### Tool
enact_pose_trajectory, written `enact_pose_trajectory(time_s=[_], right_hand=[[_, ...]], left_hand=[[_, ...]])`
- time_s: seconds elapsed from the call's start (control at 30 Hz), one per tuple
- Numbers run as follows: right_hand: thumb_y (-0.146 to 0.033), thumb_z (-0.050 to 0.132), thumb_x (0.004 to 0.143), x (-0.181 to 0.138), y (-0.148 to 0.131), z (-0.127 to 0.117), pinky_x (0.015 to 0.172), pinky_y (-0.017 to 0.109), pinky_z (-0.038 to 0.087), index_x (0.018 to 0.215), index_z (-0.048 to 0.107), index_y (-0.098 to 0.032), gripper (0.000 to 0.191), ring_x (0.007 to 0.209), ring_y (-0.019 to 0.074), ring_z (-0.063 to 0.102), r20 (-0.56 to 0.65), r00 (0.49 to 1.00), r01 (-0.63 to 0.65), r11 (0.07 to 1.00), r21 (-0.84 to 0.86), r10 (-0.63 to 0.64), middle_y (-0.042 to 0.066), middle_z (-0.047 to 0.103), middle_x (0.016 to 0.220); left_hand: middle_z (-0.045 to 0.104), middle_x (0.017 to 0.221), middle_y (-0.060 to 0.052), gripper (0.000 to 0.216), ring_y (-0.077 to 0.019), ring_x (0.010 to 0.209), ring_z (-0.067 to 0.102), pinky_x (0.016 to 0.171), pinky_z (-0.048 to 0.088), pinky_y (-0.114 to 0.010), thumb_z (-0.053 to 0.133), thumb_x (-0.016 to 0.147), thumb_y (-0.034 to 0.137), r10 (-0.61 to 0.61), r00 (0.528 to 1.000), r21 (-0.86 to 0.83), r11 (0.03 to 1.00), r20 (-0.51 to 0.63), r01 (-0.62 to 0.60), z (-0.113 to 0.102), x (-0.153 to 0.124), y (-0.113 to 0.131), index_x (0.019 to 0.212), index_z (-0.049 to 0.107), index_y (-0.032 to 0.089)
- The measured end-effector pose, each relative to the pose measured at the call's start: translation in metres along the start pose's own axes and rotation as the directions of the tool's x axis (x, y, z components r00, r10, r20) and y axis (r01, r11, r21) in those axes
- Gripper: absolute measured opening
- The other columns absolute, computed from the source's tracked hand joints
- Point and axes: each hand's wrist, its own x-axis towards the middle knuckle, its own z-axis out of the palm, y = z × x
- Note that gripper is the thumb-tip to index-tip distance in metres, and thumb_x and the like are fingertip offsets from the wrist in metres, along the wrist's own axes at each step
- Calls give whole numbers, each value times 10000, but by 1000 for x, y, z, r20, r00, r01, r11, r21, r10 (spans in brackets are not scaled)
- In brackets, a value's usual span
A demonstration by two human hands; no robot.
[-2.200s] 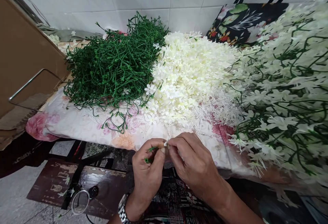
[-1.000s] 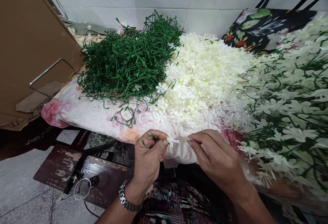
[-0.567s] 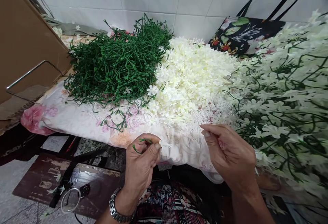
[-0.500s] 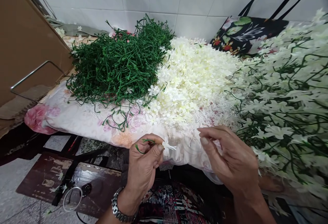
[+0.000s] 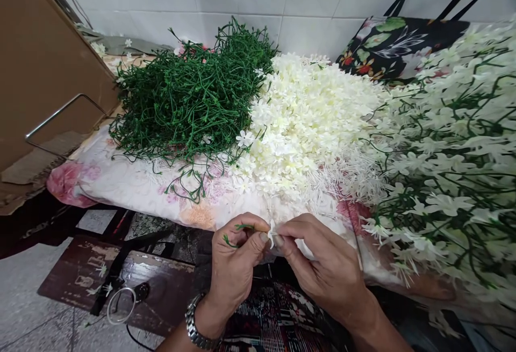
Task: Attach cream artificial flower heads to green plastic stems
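Observation:
My left hand [image 5: 236,263], with a metal watch on its wrist, is closed in a pinch on a thin green stem [image 5: 231,242] whose tip carries a small white flower [image 5: 271,232]. My right hand [image 5: 322,263] meets it from the right, thumb and forefinger pinched on that same flower. Both hands hover at the front edge of the floral cloth [image 5: 133,188]. Behind them lie a heap of loose white flowers [image 5: 310,121] and a tangle of bare green stems [image 5: 189,99].
Finished stems with white flowers [image 5: 455,158] pile up on the right. A dark floral bag [image 5: 387,45] leans on the tiled wall. A brown cardboard box [image 5: 36,67] with a metal handle stands left. A dark wooden board [image 5: 92,279] with a ring lies on the floor.
My right hand went out to the white flower heap on the right, then came back to my left hand. Its fingers are now pinched at the stem's tip again.

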Motion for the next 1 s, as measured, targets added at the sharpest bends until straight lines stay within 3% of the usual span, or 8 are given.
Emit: enact_pose_trajectory(time_s=[0.23,0.57,0.73,0.83,1.0], right_hand=[[-78,467,849,3,-2,5,527,232,446,804,529,-154,108,589,112,506,16,1000,-3,1000,-15,3,13,522,644],[-78,477,857,-3,8,2,570,218,434,842,519,-153,88,623,94,500,92,995,-23,1000,-4,23,9,518,694],[-90,485,847,-3,9,-1,519,194,411,802,544,-153,97,565,78,488,56,997,-60,998,16,59,-11,517,644],[-106,488,841,-3,9,-4,488,188,393,758,536,-165,113,530,71,474,30,994,-102,994,37,101,-24,514,618],[-93,492,822,1,1,-11,482,187,388,741,531,-170,119,521,68,468,5,993,-115,990,84,115,-32,497,601]], left_hand=[[527,587,25,87,-49,475,383,433,315,-164,687,736,219,95,992,181,977,88,-110,-6,-1,-6,689,660,151],[561,605,20,67,-62,493,421,473,354,-178,662,749,195,56,991,238,968,120,-83,-7,0,-3,693,655,159],[611,730,-33,182,-97,562,492,501,376,-207,559,842,297,91,971,332,929,221,-162,-12,-3,-1,827,693,174],[621,779,-59,244,-131,636,542,541,408,-228,506,872,309,148,956,414,877,252,-245,-12,-3,4,857,709,173],[597,640,-21,198,-131,588,550,564,441,-236,517,852,182,260,918,571,722,298,-390,-10,-1,11,902,708,169]])
